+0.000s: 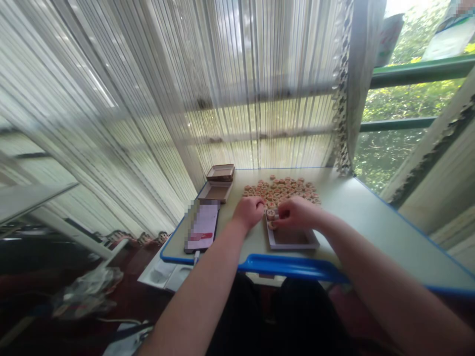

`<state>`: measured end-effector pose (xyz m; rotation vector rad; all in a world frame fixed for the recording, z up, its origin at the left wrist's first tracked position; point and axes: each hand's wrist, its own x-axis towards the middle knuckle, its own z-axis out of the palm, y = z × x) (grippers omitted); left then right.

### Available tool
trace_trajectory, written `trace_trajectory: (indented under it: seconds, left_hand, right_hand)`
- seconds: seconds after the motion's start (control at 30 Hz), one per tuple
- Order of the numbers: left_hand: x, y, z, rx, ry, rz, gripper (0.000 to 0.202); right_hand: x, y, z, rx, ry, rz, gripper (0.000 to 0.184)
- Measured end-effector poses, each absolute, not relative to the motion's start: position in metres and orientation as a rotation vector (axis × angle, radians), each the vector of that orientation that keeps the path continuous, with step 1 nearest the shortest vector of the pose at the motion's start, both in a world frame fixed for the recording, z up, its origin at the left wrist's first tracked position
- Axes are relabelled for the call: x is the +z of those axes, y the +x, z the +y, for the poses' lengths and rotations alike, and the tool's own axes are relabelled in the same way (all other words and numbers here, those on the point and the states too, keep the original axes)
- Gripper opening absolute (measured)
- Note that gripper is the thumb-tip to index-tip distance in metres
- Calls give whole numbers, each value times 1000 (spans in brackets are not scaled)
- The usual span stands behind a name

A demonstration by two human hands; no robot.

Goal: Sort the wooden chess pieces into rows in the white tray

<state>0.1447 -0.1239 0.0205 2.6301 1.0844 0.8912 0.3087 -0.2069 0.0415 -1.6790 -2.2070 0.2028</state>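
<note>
The left hand (249,210) lay knuckles-up on the bench (365,217), fingers curled under at the near rim of the heap (282,189) of wooden discs. Whether its grip held anything could not be told. The right hand (298,213) had its fingertips bunched against one disc (270,214) at the far-left corner of the tray (293,245). It looked like a pinch, but the view was too small to be sure. That disc sat between the two hands, with another just at 6 o'clock of it on the tray's rim.

Risks, as I judged them:
- The tray lay close to the bench's blue near edge (289,266), so a push toward 6 o'clock from either wrist could tip it into the lap.
- The discs were round, so one set on its rim, or knocked off the heap by the left knuckles, could roll away.
- The phone (202,228) at 9 o'clock overhung the near-left corner with a cable attached, and a left elbow swing could drag it off.

The boxes (219,184) filled 10 o'clock, and the heap filled 12 o'clock up to the curtain (222,99). Bare bench lay from 2 to 4 o'clock, the widest room for moving.
</note>
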Motion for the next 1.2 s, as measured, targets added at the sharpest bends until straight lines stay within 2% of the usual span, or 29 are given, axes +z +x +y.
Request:
trace_trajectory:
  seconds: [0.6, 0.83, 1.0, 1.2]
  left_hand:
    - [20, 145, -124, 942, 2616, 1066, 25]
    - [22, 144, -122, 1087, 2426, 1085, 23]
    - [22, 143, -119, 1258, 2336, 1162, 22]
    - [35, 160, -113, 1203, 2271, 1196, 13]
  right_hand:
    - [39, 299, -209, 107, -1752, -2267, 29]
    - [40, 317, -199, -9, -1748, -2008, 50]
    - [31, 336, -186, -82, -1763, -1792, 35]
    - [15, 344, -174, -111, -1750, -1865, 22]
